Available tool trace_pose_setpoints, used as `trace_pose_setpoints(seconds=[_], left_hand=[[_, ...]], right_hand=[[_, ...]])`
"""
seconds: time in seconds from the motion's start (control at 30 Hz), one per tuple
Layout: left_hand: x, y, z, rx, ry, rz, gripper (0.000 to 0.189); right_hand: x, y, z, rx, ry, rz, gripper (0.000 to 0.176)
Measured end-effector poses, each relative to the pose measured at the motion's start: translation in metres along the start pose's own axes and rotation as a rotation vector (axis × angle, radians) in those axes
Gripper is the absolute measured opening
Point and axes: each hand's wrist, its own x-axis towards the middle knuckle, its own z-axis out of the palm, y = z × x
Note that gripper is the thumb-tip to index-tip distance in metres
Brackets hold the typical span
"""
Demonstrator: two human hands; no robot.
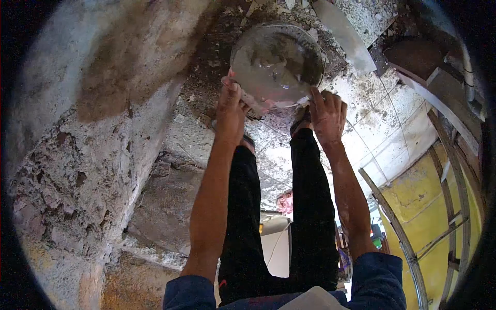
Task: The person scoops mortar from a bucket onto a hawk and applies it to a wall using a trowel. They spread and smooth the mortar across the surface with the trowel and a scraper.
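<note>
A round basin (247, 94) with wet grey contents (276, 62) inside sits ahead of my feet on the dirty floor. Pinkish-red marks show on its near rim. My left hand (231, 108) grips the rim at the near left, thumb up along the edge and fingers curled below. At the near right, my right hand (328, 116) has its fingers bent over the rim. Both hands are closed on the basin, their fingertips partly hidden by it.
A rough, damp, crumbling wall (88, 175) rises on the left. A flat grey strip (346, 36) lies beyond the basin on dirty white tiles (382, 108) with rubble. On the right, a wooden ladder (413, 253) stands near a yellow wall (413, 201).
</note>
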Motion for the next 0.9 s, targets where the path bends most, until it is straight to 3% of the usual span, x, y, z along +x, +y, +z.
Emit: trace_pose_setpoints(seconds=[0.07, 0.13, 0.2, 0.27, 0.33, 0.37, 0.4, 0.47, 0.5, 0.53, 0.57, 0.6, 0.63, 0.67, 0.73, 0.8, 0.83, 0.87, 0.9], left_hand=[[-0.01, -0.002, 0.01, -0.152, -0.04, 0.016, 0.067], [-0.027, 0.002, 0.03, -0.236, -0.066, 0.058, 0.065], [-0.051, 0.017, 0.055, -0.323, -0.111, 0.113, 0.064], [-0.083, 0.041, 0.082, -0.276, -0.113, 0.051, 0.077], [-0.114, 0.066, 0.111, -0.339, -0.187, 0.053, 0.077], [-0.132, 0.074, 0.121, -0.323, -0.15, 0.042, 0.074], [-0.147, 0.083, 0.132, -0.295, -0.131, 0.069, 0.073], [-0.183, 0.103, 0.154, 0.021, -0.107, 0.282, 0.053], [-0.186, 0.09, 0.141, 0.359, -0.128, 0.414, 0.051], [-0.222, 0.146, 0.186, -0.346, -0.102, 0.04, 0.051], [-0.233, 0.155, 0.195, -0.335, -0.055, 0.054, 0.049], [-0.248, 0.182, 0.21, -0.088, -0.178, 0.279, 0.044], [-0.269, 0.2, 0.228, -0.363, -0.113, 0.14, 0.039], [-0.275, 0.209, 0.234, -0.356, -0.129, 0.182, 0.037], [-0.292, 0.233, 0.235, -0.178, -0.222, 0.254, 0.036], [-0.337, 0.28, 0.242, -0.012, -0.243, 0.237, 0.041], [-0.362, 0.304, 0.238, 0.146, -0.224, 0.194, 0.045], [-0.382, 0.323, 0.228, 0.151, -0.236, 0.201, 0.045], [-0.394, 0.347, 0.224, 0.44, -0.179, 0.493, 0.041]], right_hand=[[-0.009, -0.022, -0.024, -0.165, 0.085, 0.009, 0.055], [-0.028, -0.034, -0.044, 0.203, 0.165, 0.175, 0.055], [-0.052, -0.051, -0.066, 1.312, -0.229, 0.5, 0.052], [-0.053, -0.084, -0.109, 1.808, -0.32, 0.506, 0.052], [-0.05, -0.112, -0.144, 1.986, -0.183, 0.303, 0.057], [-0.045, -0.129, -0.175, 2.136, -0.107, 0.322, 0.054], [-0.043, -0.137, -0.193, 2.149, -0.081, 0.377, 0.048], [-0.045, -0.15, -0.231, 2.13, -0.048, 0.461, 0.043], [-0.053, -0.155, -0.236, 2.162, 0.004, 0.556, 0.041], [-0.049, -0.161, -0.245, 2.202, 0.051, 0.628, 0.04], [-0.037, -0.173, -0.301, 2.26, 0.102, 0.587, 0.037], [-0.04, -0.186, -0.359, 2.32, 0.139, 0.564, 0.035], [-0.04, -0.186, -0.366, 2.373, 0.127, 0.513, 0.034], [-0.035, -0.183, -0.372, 2.419, 0.115, 0.467, 0.033], [-0.031, -0.195, -0.421, 2.428, 0.201, 0.434, 0.032], [-0.024, -0.204, -0.489, 2.356, 0.29, 0.222, 0.031], [-0.005, -0.197, -0.489, 2.274, 0.385, 0.11, 0.032], [0.0, -0.197, -0.525, 2.251, 0.345, 0.011, 0.04], [0.014, -0.189, -0.572, 2.23, 0.298, -0.066, 0.049]])
